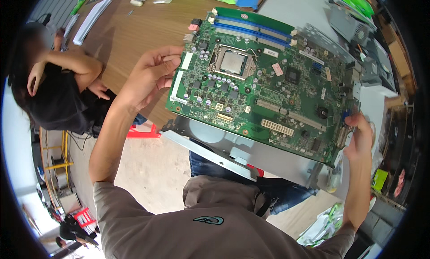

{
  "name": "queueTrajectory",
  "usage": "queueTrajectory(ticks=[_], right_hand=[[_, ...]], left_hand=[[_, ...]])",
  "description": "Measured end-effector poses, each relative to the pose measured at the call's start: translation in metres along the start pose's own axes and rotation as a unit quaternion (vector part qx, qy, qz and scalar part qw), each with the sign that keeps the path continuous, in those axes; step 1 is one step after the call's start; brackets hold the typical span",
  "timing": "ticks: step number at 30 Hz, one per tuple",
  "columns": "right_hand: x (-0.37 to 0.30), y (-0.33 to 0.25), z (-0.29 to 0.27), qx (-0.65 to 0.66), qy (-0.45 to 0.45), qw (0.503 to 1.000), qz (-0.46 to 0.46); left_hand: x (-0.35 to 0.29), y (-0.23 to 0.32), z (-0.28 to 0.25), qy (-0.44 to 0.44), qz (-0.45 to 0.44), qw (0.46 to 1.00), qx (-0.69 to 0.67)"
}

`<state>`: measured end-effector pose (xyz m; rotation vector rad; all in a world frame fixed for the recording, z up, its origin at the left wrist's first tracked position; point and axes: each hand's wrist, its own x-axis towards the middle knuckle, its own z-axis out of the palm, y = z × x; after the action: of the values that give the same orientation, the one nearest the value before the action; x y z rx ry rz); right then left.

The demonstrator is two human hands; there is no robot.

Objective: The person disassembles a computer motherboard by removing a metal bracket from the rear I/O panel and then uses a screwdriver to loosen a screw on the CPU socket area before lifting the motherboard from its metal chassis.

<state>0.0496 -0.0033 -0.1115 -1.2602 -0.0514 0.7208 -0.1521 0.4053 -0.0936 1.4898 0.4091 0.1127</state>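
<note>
A green computer motherboard (pixel 273 97) is held up in front of me, its component side facing me and its right end tilted lower. My left hand (pixel 152 75) pinches its left edge with thumb and fingers. At the lower right edge, beside the metal ports, my right hand (pixel 359 138) grips the board, some fingers hidden behind it. A processor (pixel 233 61) sits in the metal socket frame. Along the far edge a green memory module (pixel 251 18) stands beside the blue and white slots. Below the board lies a bare metal computer case panel (pixel 210 153), partly hidden.
A brown wooden table (pixel 121 26) spreads to the far left, with white strips (pixel 92 21) on it. Grey metal computer parts (pixel 351 23) stand at the far right. Another person in black (pixel 53 88) sits at the left. A red stool (pixel 143 131) shows below the table.
</note>
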Motion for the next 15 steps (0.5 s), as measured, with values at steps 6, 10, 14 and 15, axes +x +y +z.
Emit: queueTrajectory(ticks=[6, 10, 14, 15], right_hand=[[0.005, -0.026, 0.008, -0.061, -0.044, 0.993, 0.090], [0.004, -0.029, 0.010, -0.075, 0.007, 0.994, 0.076], [0.003, -0.026, -0.005, -0.079, -0.037, 0.993, 0.077], [0.002, -0.025, -0.008, -0.068, -0.019, 0.995, 0.072]], left_hand=[[-0.014, 0.002, 0.014, 0.081, 0.003, 0.997, 0.003], [-0.020, 0.010, 0.012, 0.080, -0.012, 0.997, 0.018], [-0.031, 0.018, 0.019, 0.086, -0.016, 0.995, 0.048], [-0.031, 0.019, 0.022, 0.109, -0.020, 0.990, 0.088]])
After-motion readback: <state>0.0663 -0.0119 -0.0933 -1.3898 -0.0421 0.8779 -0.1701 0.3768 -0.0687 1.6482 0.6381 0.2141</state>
